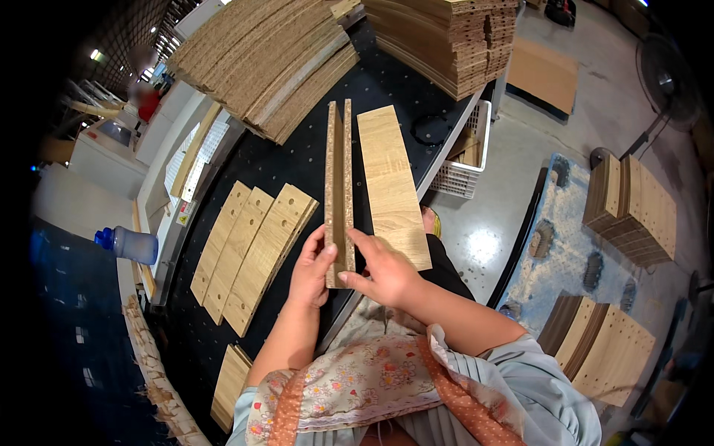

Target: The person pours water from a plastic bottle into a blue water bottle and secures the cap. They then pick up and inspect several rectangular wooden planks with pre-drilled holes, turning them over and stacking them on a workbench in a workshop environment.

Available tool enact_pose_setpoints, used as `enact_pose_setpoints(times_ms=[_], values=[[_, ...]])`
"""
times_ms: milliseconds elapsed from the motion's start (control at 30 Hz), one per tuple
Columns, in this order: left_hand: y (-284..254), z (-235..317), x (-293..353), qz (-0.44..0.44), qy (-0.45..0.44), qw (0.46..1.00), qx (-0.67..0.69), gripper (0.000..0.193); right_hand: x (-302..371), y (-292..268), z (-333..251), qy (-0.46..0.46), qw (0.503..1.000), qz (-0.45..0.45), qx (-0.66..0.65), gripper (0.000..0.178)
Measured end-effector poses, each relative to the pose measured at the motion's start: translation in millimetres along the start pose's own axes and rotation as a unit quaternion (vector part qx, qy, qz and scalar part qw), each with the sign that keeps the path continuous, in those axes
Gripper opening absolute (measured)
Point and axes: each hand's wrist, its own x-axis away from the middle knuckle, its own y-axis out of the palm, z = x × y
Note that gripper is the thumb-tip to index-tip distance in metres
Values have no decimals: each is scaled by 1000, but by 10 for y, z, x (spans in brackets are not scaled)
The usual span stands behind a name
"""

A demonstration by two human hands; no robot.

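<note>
Two narrow wood-grain particleboard panels stand side by side on edge in front of me, a slim gap between them. My left hand point(312, 269) is closed around the near end of the left panel point(331, 171), thumb on its rough top edge. Over the near end of the right panel point(348, 160) my right hand point(384, 273) is closed, fingers along its outer side and thumb reaching across the gap. Just right of them a loose wood-grain board point(389, 182) lies flat. Several drilled boards point(260, 260) overlap to the left.
Tall stacks of particleboard point(260, 63) and more panels point(446, 44) fill the far side of the black perforated table point(290, 167). A white plastic crate point(457, 178) sits beside it. At right, board piles point(632, 208) rest on a blue pallet point(569, 245). A bottle point(134, 245) is at left.
</note>
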Motion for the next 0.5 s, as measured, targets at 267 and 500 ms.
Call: enact_pose_setpoints(times_ms=[267,500], values=[[-415,34,8,15,-13,995,95,48,171,-16,243,104,986,47,-121,65],[-534,-44,-25,-2,-20,994,107,55,203,-77,282,93,984,63,-138,64]])
